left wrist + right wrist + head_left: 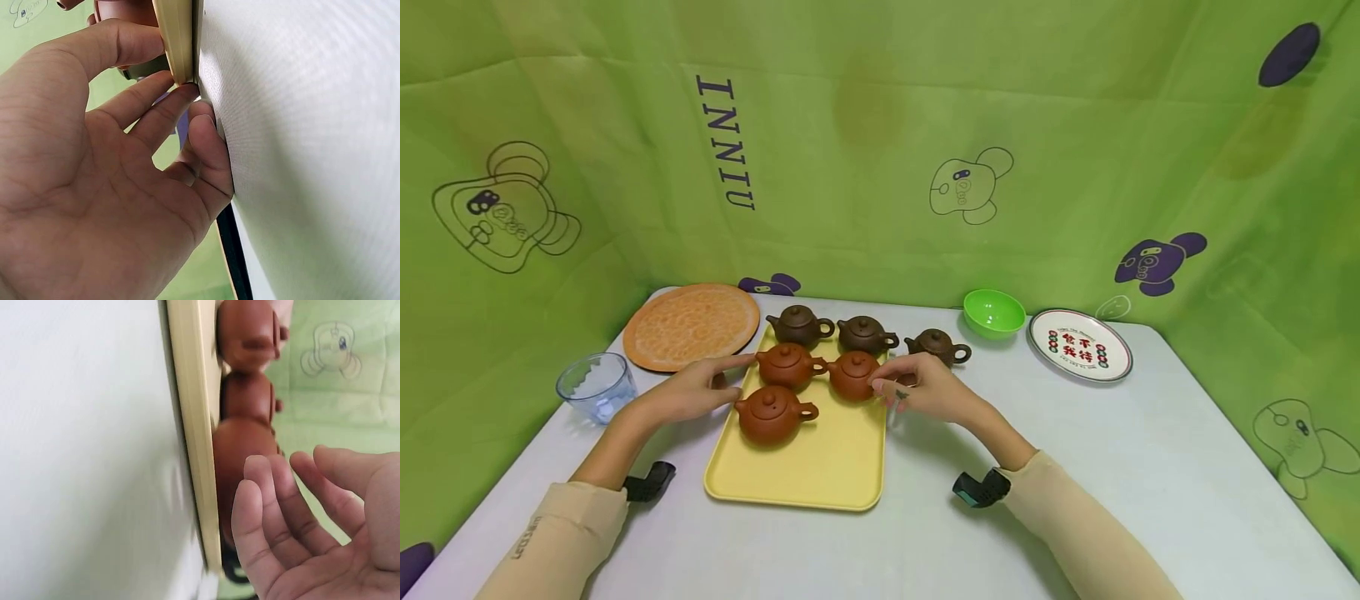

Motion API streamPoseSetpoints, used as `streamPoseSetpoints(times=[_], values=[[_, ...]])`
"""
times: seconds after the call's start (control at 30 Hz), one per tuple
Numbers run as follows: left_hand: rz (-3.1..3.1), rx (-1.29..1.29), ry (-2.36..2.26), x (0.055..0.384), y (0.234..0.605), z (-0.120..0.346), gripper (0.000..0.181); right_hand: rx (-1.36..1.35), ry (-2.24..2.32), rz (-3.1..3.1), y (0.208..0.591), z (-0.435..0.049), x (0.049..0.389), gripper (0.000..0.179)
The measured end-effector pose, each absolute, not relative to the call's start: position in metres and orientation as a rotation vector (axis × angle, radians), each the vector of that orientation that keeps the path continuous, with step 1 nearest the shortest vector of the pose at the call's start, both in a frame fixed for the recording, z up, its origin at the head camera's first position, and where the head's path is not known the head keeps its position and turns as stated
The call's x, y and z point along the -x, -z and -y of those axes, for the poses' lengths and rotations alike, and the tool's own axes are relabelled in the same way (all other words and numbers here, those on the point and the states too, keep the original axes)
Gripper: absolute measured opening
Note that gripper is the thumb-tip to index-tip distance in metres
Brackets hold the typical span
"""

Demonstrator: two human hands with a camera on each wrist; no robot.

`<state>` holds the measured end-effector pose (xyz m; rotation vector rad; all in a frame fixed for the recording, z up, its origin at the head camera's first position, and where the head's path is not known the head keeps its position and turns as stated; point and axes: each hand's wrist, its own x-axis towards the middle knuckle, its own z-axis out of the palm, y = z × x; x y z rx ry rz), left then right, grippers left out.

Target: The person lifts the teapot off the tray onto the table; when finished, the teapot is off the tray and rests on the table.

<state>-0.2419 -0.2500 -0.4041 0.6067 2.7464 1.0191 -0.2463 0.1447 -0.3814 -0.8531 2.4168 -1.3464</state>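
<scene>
At the left edge of the yellow tray, my left hand touches the rim with thumb and fingertips, as the left wrist view shows at the tray's side. My right hand is at the right side of a reddish-brown teapot, covering much of its handle. In the right wrist view its loosely bent fingers overlap the teapot's body. Two more reddish-brown teapots sit on the tray, one behind and one nearer me. All three stand upright with lids on.
Dark brown teapots stand at the tray's far end and beyond its right edge. A round orange mat and blue glass bowl lie left; a green bowl and printed plate stand back right.
</scene>
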Motion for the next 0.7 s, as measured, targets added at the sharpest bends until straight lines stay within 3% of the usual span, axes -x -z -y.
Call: streamPoseSetpoints(times=[0.7], values=[[-2.736,-0.608,-1.045,0.239,0.402,0.247,0.065,0.941,1.295,-2.262,0.389,-0.081,0.234,0.018]])
